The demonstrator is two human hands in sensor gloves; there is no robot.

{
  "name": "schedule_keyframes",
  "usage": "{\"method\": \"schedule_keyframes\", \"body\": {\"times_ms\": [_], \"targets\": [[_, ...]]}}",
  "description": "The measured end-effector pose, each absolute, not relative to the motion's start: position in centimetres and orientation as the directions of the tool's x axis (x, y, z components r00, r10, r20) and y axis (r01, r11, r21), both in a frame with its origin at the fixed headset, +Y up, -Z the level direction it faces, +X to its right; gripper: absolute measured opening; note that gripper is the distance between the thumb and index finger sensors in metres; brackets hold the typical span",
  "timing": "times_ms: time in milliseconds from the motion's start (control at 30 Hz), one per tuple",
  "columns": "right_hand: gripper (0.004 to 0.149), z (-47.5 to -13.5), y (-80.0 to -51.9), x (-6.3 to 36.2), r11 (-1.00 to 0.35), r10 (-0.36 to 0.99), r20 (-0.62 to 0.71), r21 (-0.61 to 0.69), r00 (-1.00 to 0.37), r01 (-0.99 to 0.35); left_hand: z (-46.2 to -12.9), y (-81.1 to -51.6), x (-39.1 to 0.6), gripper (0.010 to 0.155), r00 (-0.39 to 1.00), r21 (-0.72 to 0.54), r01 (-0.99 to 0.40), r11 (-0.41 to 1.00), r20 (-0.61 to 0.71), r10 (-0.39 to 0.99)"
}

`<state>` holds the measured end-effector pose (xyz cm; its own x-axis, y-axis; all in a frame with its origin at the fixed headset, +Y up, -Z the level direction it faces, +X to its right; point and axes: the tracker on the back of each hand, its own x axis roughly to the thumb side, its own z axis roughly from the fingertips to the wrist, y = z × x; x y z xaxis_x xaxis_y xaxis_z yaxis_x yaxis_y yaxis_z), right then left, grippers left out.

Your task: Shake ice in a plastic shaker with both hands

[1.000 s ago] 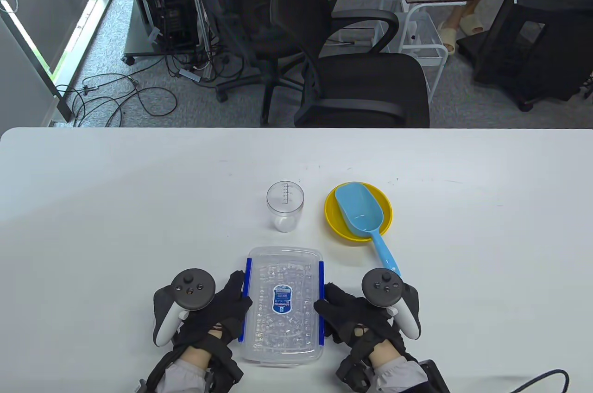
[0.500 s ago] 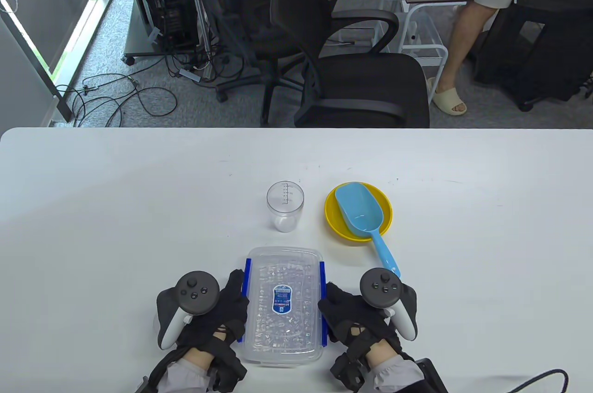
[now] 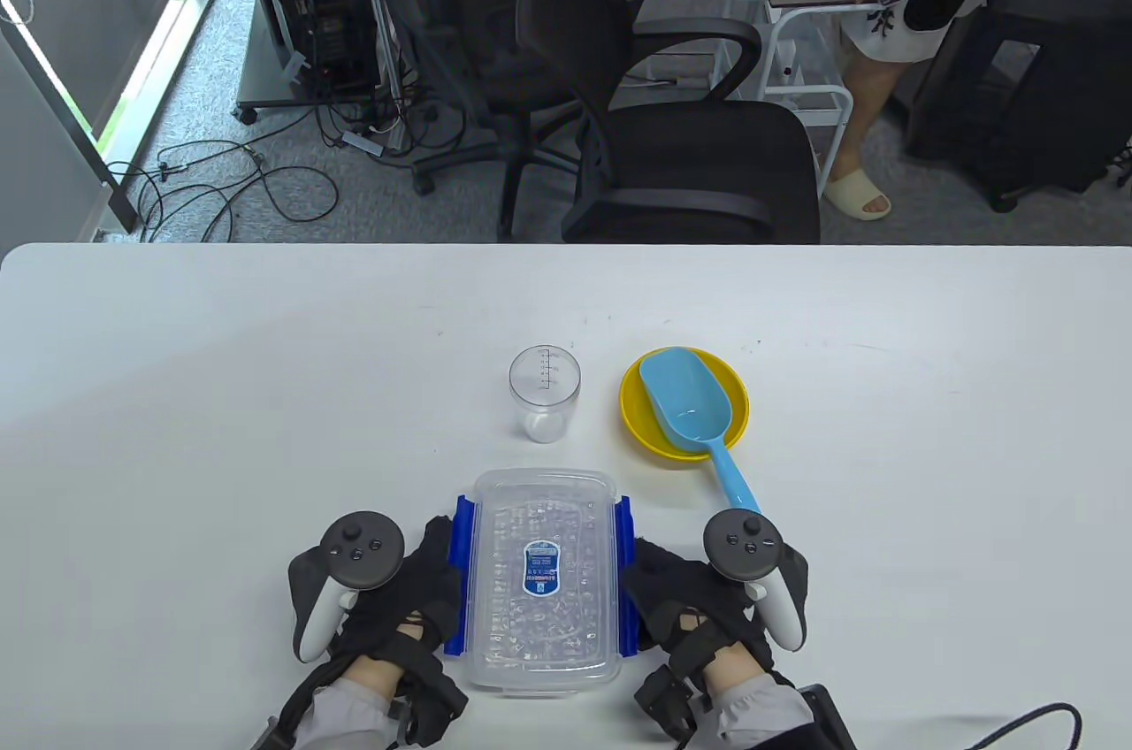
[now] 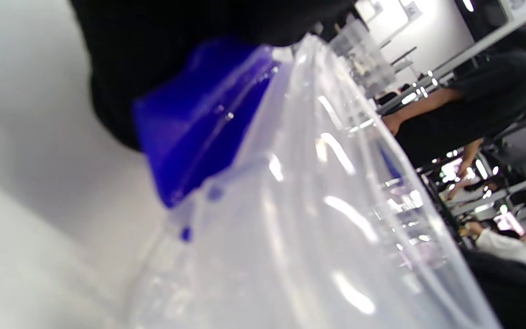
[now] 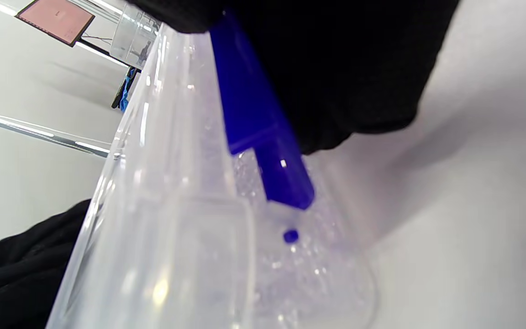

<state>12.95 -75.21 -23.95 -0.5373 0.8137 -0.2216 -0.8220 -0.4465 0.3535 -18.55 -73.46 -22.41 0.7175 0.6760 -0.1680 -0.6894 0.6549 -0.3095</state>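
A clear lidded ice box (image 3: pixel 544 582) full of ice stands at the near table edge. Its blue left latch (image 3: pixel 460 573) and blue right latch (image 3: pixel 624 573) stand flared outward from the lid. My left hand (image 3: pixel 438 555) grips the left latch and my right hand (image 3: pixel 646 564) grips the right one. In the left wrist view the black glove (image 4: pixel 121 68) lies on the blue latch (image 4: pixel 199 123). In the right wrist view the glove (image 5: pixel 359 68) lies on the latch (image 5: pixel 258 128). The clear plastic shaker cup (image 3: pixel 545 392) stands open and upright beyond the box.
A yellow bowl (image 3: pixel 734 423) right of the cup holds a light blue scoop (image 3: pixel 685 405), whose handle (image 3: pixel 737 485) reaches toward my right hand. An office chair (image 3: pixel 690 166) stands behind the table and a person (image 3: pixel 884 34) stands at the far right.
Both blue latches have swung outward from the lid edges. My hands have shifted slightly outward with them. The person in the background has walked closer.
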Motion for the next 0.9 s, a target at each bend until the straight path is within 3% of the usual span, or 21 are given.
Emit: {"method": "schedule_keyframes", "body": {"times_ms": [133, 233, 433, 567, 767, 900], "targets": [[0.058, -23.9, -74.3, 13.5, -0.592, 0.741, -0.185, 0.273, -0.645, -0.758, -22.0, -72.5, -18.0, 0.066, 0.859, -0.287, -0.505, 0.814, -0.081, 0.505], [0.06, -23.9, -74.0, 13.9, -0.641, 0.711, -0.159, 0.254, -0.685, -0.724, -21.8, -72.1, -18.3, 0.063, 0.84, -0.278, -0.535, 0.798, -0.073, 0.538], [0.056, -23.7, -73.5, 14.0, -0.614, 0.749, -0.123, 0.238, -0.651, -0.752, -21.5, -71.5, -19.3, 0.059, 0.789, -0.263, -0.604, 0.753, -0.061, 0.611], [0.057, -23.5, -73.4, 13.5, -0.621, 0.742, -0.103, 0.265, -0.662, -0.737, -21.2, -70.9, -19.1, 0.06, 0.829, -0.212, -0.55, 0.808, -0.024, 0.558], [0.06, -23.4, -73.9, 12.6, -0.626, 0.71, -0.099, 0.363, -0.697, -0.69, -21.6, -72.6, -18.1, 0.066, 0.746, -0.396, -0.625, 0.673, -0.047, 0.665], [0.063, -23.1, -73.7, 12.0, -0.638, 0.706, -0.068, 0.372, -0.705, -0.674, -21.4, -72.3, -17.9, 0.066, 0.766, -0.358, -0.603, 0.713, -0.012, 0.642]]}}
